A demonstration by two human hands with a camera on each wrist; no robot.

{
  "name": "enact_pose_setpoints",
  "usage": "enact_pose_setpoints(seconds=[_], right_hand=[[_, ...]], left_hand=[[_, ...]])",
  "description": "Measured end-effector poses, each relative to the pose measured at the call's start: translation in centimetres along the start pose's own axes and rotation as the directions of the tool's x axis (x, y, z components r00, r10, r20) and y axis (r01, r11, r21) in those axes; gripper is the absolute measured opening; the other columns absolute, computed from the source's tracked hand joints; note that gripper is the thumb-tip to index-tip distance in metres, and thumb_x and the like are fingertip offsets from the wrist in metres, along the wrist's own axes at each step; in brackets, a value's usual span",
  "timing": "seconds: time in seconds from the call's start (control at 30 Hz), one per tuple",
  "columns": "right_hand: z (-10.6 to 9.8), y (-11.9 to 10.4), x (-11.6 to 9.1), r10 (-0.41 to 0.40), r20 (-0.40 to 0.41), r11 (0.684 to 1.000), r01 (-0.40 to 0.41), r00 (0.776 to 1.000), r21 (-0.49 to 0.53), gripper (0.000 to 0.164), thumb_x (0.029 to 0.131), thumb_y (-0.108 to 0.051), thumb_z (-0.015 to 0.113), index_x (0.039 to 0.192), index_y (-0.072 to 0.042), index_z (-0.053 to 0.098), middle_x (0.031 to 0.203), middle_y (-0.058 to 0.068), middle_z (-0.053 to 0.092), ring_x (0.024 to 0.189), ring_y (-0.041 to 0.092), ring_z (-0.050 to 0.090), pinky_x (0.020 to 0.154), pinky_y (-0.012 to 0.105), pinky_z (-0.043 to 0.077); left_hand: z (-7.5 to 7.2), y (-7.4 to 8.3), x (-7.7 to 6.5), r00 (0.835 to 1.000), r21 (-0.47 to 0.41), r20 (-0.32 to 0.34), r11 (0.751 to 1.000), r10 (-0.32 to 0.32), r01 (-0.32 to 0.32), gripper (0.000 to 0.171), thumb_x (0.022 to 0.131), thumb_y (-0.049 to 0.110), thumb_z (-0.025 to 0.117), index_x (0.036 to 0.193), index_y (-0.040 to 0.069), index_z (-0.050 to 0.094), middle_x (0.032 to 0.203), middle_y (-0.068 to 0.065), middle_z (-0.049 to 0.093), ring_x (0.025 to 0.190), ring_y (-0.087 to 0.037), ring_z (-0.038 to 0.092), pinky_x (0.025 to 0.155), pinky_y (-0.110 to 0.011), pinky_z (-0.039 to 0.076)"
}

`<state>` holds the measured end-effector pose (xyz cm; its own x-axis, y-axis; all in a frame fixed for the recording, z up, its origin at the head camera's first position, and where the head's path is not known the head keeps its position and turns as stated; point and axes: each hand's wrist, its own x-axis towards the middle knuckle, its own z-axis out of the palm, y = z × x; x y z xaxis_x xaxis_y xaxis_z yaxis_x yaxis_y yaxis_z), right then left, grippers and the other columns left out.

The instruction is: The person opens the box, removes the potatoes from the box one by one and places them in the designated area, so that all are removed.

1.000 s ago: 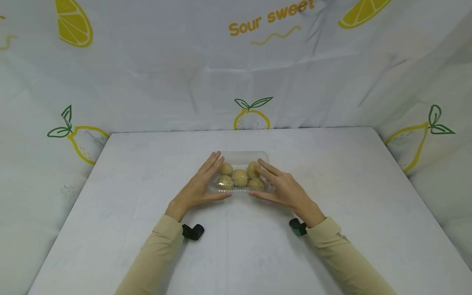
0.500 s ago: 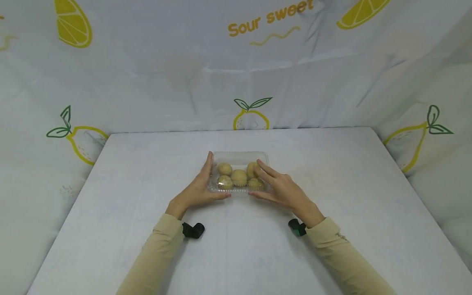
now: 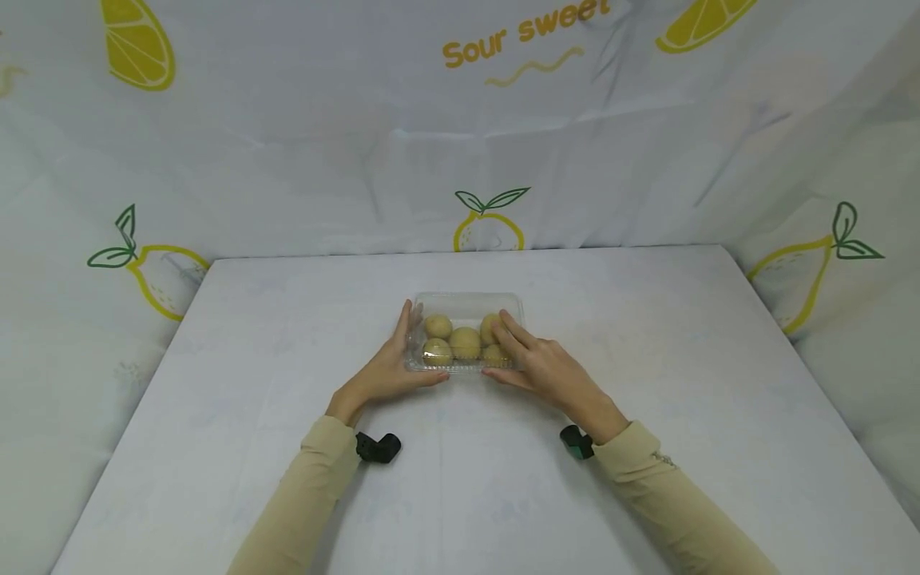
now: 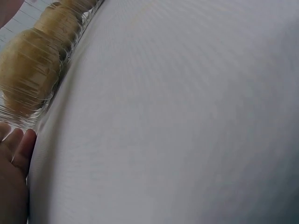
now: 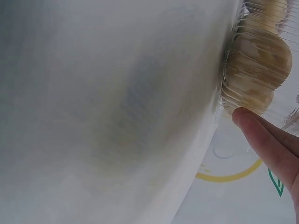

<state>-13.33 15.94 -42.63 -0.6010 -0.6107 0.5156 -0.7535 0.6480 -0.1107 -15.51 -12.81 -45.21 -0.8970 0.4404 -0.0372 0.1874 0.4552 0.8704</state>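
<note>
A clear ribbed plastic box (image 3: 467,303) stands near the middle of the table, with several round yellowish balls (image 3: 465,343), like small fruits or potatoes, showing through it. My left hand (image 3: 388,371) holds its left end: the fingers lie along that side and the thumb reaches along the front edge. At the other end my right hand (image 3: 553,371) grips the box, fingers over the top right and thumb at the front edge. The left wrist view has fingertips (image 4: 24,147) right at the box's end. A straight finger (image 5: 261,135) touches the box in the right wrist view.
The box is on a white-covered table (image 3: 438,495). Behind it hangs a white curtain (image 3: 287,184) printed with lemons and lettering. A small dark wrist camera (image 3: 378,449) shows beside the left cuff, another camera (image 3: 576,442) beside the right one.
My left fingers have slid from over the box's top left down to its left side. The right fingers have drawn closer together and a little inward. The box has hardly moved.
</note>
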Motion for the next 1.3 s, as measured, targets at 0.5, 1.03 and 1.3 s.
enact_pose_setpoints(seconds=[0.5,1.03,1.3], right_hand=[[-0.18,0.38,0.05,0.026,-0.058,1.0,-0.027,0.998,-0.012,0.06,0.074,-0.042,0.087,0.125,-0.012,0.075,0.134,0.025,0.066,0.042,0.008,0.049,0.045,0.023,0.047],[0.28,0.52,-0.1,-0.238,-0.161,0.959,0.206,0.958,-0.194,0.05,0.11,-0.044,0.035,0.115,-0.02,0.078,0.122,0.013,0.073,0.036,0.01,0.043,0.037,0.025,0.043],[0.36,0.5,-0.26,-0.279,-0.166,0.935,0.228,0.946,-0.27,0.051,0.112,-0.04,0.03,0.116,-0.018,0.075,0.122,0.013,0.072,0.037,0.011,0.042,0.036,0.026,0.044]], left_hand=[[0.09,0.27,0.02,0.999,0.018,0.017,0.999,-0.03,0.03,0.134,0.082,0.04,0.085,0.163,0.013,-0.018,0.175,-0.007,-0.002,0.162,-0.028,0.005,0.13,-0.054,0.01],[0.09,0.35,0.02,0.999,-0.009,0.027,1.0,-0.027,0.027,0.132,0.083,0.038,0.084,0.163,0.013,-0.018,0.175,-0.005,-0.003,0.162,-0.028,0.004,0.13,-0.054,0.009],[0.06,0.7,0.13,0.999,0.002,0.035,1.0,-0.007,0.007,0.133,0.083,0.039,0.084,0.162,0.012,-0.019,0.174,-0.007,-0.004,0.162,-0.03,0.002,0.13,-0.054,0.007]])
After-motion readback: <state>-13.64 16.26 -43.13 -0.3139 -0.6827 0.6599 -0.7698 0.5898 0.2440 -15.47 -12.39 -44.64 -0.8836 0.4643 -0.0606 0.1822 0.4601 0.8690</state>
